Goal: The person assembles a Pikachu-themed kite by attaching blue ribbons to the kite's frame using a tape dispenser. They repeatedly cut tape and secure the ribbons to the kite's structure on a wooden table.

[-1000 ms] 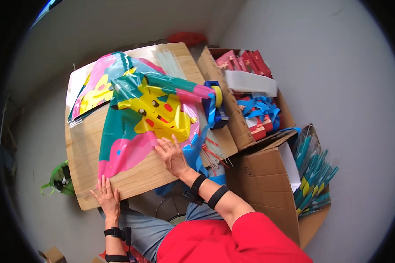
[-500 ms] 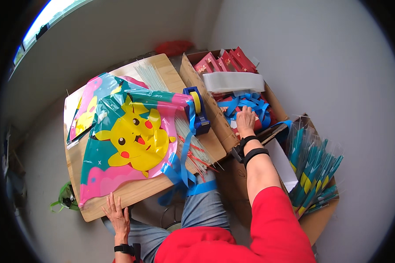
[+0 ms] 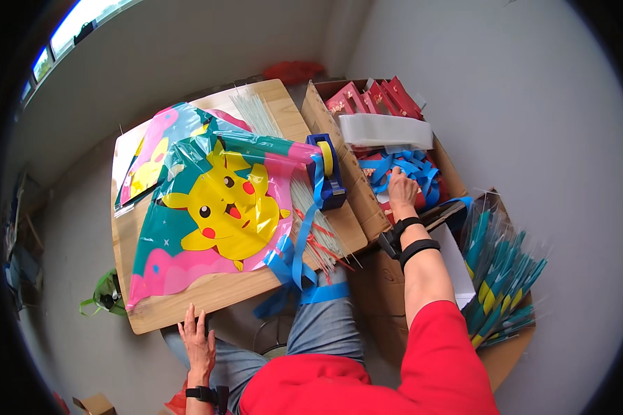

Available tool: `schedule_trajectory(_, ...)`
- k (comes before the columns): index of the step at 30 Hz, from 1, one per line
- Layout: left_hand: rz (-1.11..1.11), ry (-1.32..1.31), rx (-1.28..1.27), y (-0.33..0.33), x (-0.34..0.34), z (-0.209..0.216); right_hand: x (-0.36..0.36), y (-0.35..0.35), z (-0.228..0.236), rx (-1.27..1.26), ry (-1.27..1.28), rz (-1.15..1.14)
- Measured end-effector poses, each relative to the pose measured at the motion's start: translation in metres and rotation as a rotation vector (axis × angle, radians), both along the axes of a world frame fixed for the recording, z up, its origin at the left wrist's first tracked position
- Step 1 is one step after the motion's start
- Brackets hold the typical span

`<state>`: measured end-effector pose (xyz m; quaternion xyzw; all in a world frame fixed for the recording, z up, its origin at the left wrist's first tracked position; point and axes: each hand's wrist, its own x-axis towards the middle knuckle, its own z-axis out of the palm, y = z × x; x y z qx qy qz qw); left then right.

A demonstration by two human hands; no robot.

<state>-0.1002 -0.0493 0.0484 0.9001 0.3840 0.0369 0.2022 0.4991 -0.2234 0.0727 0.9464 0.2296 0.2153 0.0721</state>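
My right hand reaches into a cardboard box, its fingers bunched against a tangle of blue ribbon. Whatever its fingertips pinch is hidden. By the near edge of a wooden board, my left hand has its fingers spread and holds nothing. A shiny plastic kite, printed with a yellow cartoon creature on green and pink, lies across the board. Its pink tip meets a blue tape dispenser with yellow tape. Blue ribbon hangs from there over the board's edge.
Thin pale rods lie on the board, with red-tied ones nearer me. Red packets and a white roll fill the box's far part. Rolled kites in clear sleeves stand in another box at right.
The whole view has shifted, so the board and boxes sit farther right. My right hand stays at the blue ribbon; my left hand stays spread by the board's near edge.
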Motion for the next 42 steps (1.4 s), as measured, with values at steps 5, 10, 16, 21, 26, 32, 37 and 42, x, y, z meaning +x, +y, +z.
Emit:
schedule_trajectory(5,-0.043,-0.055,-0.099,-0.004,0.009,-0.001,0.005,-0.012,0.0,-0.023,-0.217,0.215)
schedule_trajectory(10,-0.058,-0.082,-0.136,-0.01,0.01,0.001,0.004,-0.01,-0.006,-0.074,-0.042,0.19)
schedule_trajectory(16,-0.062,-0.107,-0.147,-0.011,0.013,0.0,0.002,-0.007,0.018,-0.019,-0.244,0.148)
schedule_trajectory(21,-0.093,-0.145,-0.126,-0.009,0.017,-0.002,-0.002,-0.001,0.048,0.054,0.084,-0.08)
schedule_trajectory(26,-0.121,-0.178,-0.118,-0.006,0.02,-0.004,0.011,-0.007,0.08,0.103,-0.043,-0.022)
schedule_trajectory(32,-0.126,-0.237,-0.121,-0.008,0.03,0.007,0.012,-0.017,0.114,0.378,0.004,-0.052)
schedule_trajectory(37,-0.116,-0.383,-0.285,-0.009,0.06,0.035,-0.037,0.013,0.17,0.867,-0.43,0.297)
schedule_trajectory(42,-0.201,-0.642,-0.81,-0.021,0.108,0.077,-0.17,0.05,0.18,0.89,-0.238,0.63)
